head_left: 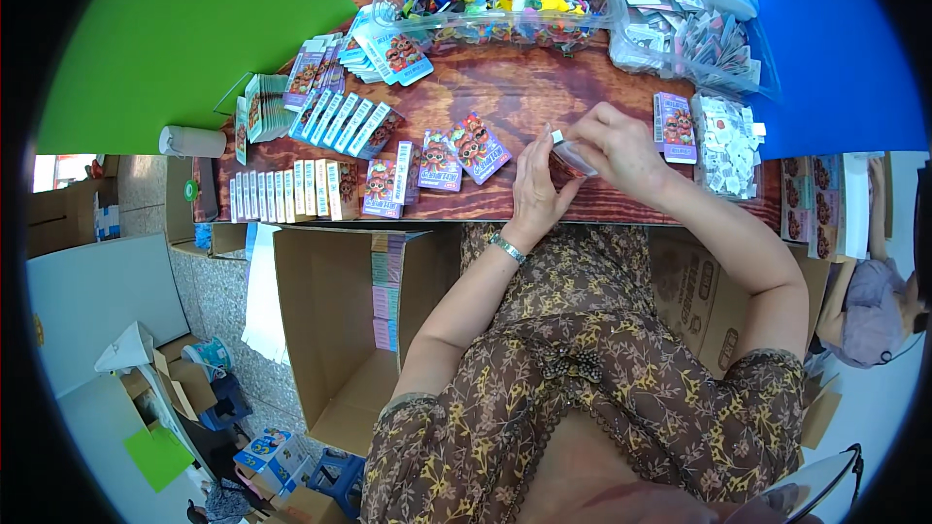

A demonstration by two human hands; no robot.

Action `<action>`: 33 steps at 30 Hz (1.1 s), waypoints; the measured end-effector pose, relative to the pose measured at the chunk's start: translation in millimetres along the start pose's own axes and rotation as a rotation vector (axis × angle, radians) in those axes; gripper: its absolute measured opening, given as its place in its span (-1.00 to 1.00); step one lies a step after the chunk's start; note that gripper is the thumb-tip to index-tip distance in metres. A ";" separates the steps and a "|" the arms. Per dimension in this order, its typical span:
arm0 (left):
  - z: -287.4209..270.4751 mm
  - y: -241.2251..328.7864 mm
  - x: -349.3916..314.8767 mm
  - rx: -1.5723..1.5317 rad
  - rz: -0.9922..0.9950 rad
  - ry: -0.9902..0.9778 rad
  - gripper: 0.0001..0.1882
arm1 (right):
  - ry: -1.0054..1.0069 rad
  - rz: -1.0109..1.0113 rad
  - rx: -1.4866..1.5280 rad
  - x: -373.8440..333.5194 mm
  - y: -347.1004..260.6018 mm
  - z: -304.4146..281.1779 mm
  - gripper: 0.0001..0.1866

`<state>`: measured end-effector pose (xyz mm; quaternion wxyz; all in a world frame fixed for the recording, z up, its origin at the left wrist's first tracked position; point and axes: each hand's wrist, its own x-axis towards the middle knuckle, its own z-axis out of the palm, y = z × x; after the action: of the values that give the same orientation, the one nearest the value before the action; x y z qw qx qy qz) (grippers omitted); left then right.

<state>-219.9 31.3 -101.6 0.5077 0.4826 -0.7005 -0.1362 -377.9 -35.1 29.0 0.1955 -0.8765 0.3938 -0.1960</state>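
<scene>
Over the near middle of the wood-grain table (456, 87), my two hands meet at a small printed box (574, 159) with a white end. My left hand (533, 192) grips the box from its left side. Bent over the top of it are the fingers of my right hand (617, 147), closed against the box and hiding much of it. Just left of my hands lie two loose purple printed boxes, one tilted (479, 147) and one straighter (440, 161). Further left, another purple box (383, 187) leans by a short stack.
A clear bin of colourful small trinkets (495, 19) stands at the back, beside a bin of small packets (714, 49). White pieces fill a tray (728, 147) at the right. Rows of boxes (282, 192) line the left. An open carton (335, 301) stands below the table edge.
</scene>
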 end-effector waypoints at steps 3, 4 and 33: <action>-0.7 0.4 -1.2 -0.027 0.008 -0.003 0.03 | 0.080 0.010 0.075 -8.4 5.4 8.2 -0.78; -0.3 0.2 -0.7 -0.027 0.010 -0.003 0.02 | 0.108 -0.005 0.083 -8.4 7.6 8.8 -0.76; -4.4 -5.9 0.9 0.058 0.061 -0.018 0.02 | -0.320 0.294 -0.108 14.9 6.1 13.6 -0.70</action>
<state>-213.1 29.0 -103.1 0.4908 0.4746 -0.7232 -0.1047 -365.7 -47.7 17.3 0.2350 -0.8387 0.4913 -0.0024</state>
